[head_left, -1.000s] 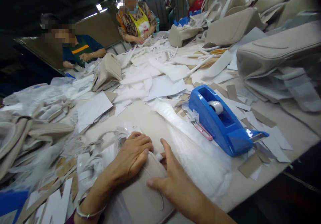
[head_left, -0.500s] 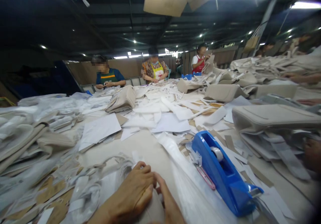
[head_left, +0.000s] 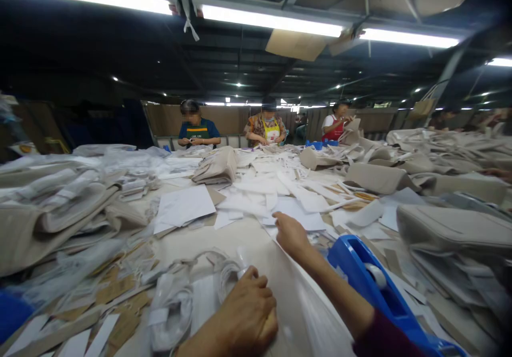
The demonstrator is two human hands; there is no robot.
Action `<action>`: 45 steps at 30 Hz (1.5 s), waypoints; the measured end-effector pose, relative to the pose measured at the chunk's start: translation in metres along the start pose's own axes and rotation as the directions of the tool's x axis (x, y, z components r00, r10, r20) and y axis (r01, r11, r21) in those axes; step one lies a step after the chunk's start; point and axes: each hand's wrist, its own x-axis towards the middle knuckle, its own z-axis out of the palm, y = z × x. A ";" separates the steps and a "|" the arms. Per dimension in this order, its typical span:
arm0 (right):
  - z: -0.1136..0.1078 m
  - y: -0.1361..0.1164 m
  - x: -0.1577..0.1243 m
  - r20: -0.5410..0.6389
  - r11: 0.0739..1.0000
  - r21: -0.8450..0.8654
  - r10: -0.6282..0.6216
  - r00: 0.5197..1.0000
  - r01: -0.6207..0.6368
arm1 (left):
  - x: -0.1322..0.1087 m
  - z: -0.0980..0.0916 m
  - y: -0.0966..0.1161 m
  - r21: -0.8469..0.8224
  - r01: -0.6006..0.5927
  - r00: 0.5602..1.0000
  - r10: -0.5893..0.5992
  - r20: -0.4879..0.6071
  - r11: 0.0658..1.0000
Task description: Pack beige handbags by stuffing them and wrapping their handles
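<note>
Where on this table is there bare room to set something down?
One bare tan patch of table lies between the white sheet, the coiled cords and the right hand. Elsewhere it is crowded: paper scraps across the middle, bags stacked left, more beyond the blue tape dispenser, and the left hand at the near edge.

Tape dispenser (head_left: 354,253) cut off below, beige bags (head_left: 40,224) blurred
</note>
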 end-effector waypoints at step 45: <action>0.022 0.005 -0.119 0.470 0.451 0.788 0.002 0.883 -0.421 | 0.006 -0.033 -0.004 -0.131 -0.033 0.992 0.048 0.114 0.991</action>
